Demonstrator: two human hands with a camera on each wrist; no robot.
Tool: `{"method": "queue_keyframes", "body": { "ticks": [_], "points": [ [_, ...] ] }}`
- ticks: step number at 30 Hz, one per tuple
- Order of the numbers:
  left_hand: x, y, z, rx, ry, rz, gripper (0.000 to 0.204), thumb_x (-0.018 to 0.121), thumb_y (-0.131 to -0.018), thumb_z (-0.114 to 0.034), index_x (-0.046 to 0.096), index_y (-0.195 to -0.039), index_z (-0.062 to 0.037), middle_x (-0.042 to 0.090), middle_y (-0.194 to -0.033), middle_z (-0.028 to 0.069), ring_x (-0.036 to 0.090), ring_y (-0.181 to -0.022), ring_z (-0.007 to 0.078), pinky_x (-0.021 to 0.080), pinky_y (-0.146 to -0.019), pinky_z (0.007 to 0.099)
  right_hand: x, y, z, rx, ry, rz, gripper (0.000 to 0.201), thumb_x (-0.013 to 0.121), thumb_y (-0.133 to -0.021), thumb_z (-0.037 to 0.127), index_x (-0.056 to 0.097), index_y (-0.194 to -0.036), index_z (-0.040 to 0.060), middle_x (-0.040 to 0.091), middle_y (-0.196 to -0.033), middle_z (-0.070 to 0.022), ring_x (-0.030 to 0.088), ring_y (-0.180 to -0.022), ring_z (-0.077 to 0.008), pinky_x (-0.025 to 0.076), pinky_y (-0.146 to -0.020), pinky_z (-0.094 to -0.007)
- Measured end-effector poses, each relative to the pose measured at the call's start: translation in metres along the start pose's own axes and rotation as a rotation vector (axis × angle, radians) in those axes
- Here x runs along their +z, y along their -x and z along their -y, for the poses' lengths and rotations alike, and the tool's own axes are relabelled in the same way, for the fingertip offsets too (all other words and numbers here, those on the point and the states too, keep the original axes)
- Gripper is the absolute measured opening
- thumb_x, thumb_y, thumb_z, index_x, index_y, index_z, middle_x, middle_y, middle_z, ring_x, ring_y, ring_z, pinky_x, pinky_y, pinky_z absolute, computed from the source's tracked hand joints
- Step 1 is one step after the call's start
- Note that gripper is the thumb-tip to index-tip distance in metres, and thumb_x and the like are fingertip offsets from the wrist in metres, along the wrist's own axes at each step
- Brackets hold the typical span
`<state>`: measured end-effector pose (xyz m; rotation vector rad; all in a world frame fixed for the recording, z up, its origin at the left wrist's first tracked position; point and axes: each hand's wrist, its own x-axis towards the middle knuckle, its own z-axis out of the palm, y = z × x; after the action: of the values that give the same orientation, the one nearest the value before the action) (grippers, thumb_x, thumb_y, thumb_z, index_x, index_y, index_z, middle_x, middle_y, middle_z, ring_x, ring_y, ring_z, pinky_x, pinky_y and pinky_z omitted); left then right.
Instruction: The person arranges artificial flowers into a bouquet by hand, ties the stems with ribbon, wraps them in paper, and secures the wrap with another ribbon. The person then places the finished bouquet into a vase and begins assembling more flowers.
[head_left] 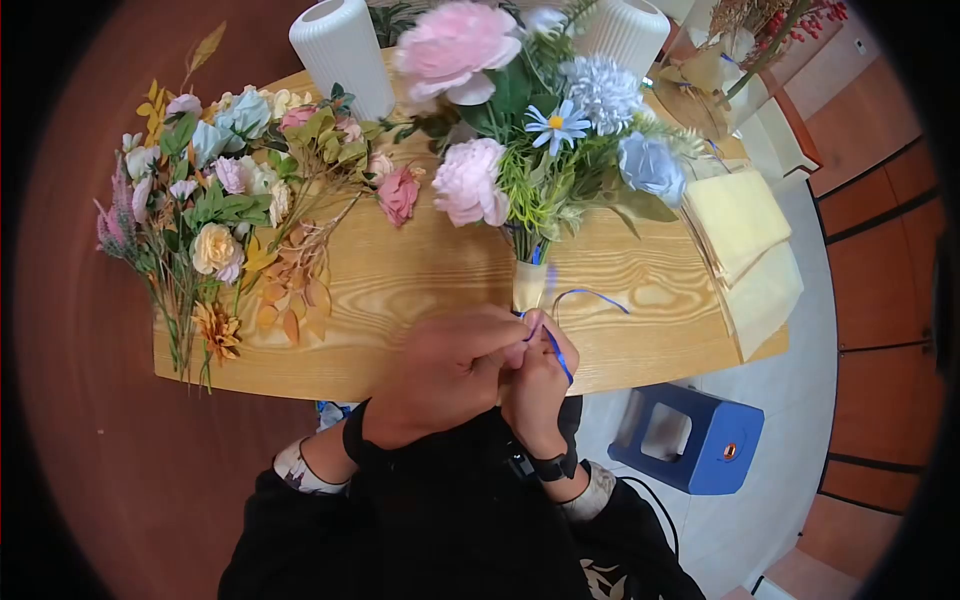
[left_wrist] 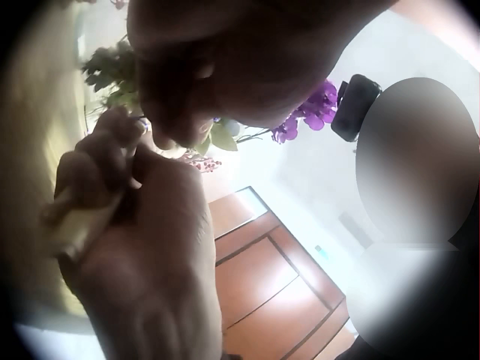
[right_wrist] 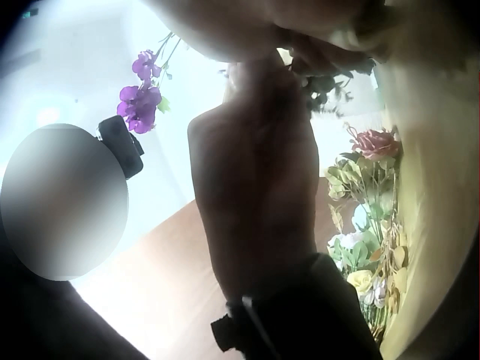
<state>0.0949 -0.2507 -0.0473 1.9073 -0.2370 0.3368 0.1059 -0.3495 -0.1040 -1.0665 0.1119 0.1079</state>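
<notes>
A bouquet of pink and blue flowers [head_left: 560, 125] lies over the table, its stems bound in a cream wrap [head_left: 529, 285]. The right hand [head_left: 538, 395] is at the wrap's lower end; in the left wrist view this hand [left_wrist: 150, 240] has its fingers curled round the cream wrap [left_wrist: 77, 225]. A thin blue ribbon [head_left: 560, 362] runs over the right hand, with a loose end on the table. Touching the right hand, the left hand [head_left: 435, 375] pinches the ribbon near the wrap. Its fingertips are partly hidden and blurred.
Loose artificial flowers [head_left: 230, 200] cover the table's left side. Cream paper sheets [head_left: 740, 235] lie at the right edge. Two white ribbed vases [head_left: 343, 55] stand behind the bouquet. A blue stool [head_left: 715, 445] is on the floor at the right.
</notes>
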Motion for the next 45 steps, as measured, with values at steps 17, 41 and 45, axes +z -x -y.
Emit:
{"method": "queue_keyframes", "body": {
  "ticks": [17,41,45],
  "points": [
    [-0.024,-0.027,-0.016,0.315,-0.407,0.516,0.036,0.072,-0.055,-0.007,0.061,-0.089,-0.0089,0.057,-0.104,0.0024,0.052,-0.091,0.0268,0.045,-0.077,0.0355,-0.005,0.006,0.008,0.029,0.161,0.290,0.019,0.041,-0.086,-0.002,0.055,-0.098,-0.0026,0.059,-0.080,-0.0050,0.055,-0.071,-0.0081,0.044,-0.057,-0.0212],
    [-0.025,-0.033,-0.011,0.193,-0.230,0.540,0.043,0.063,-0.058,0.005,0.060,-0.099,-0.0068,0.062,-0.086,0.0046,0.055,-0.082,0.0268,0.045,-0.071,0.0341,0.007,0.005,0.012,0.100,-0.036,0.256,0.013,0.045,-0.085,-0.003,0.056,-0.091,-0.0003,0.054,-0.067,-0.0003,0.047,-0.053,-0.0047,0.033,-0.044,-0.0187],
    [-0.024,-0.032,-0.010,0.182,-0.328,0.476,0.034,0.064,-0.063,0.001,0.062,-0.096,-0.0079,0.061,-0.081,0.0062,0.055,-0.077,0.0273,0.045,-0.067,0.0342,-0.003,0.005,0.008,0.062,-0.006,0.347,0.018,0.042,-0.082,-0.008,0.056,-0.092,-0.0004,0.055,-0.071,0.0003,0.048,-0.058,-0.0041,0.035,-0.048,-0.0172]
  ]
}}
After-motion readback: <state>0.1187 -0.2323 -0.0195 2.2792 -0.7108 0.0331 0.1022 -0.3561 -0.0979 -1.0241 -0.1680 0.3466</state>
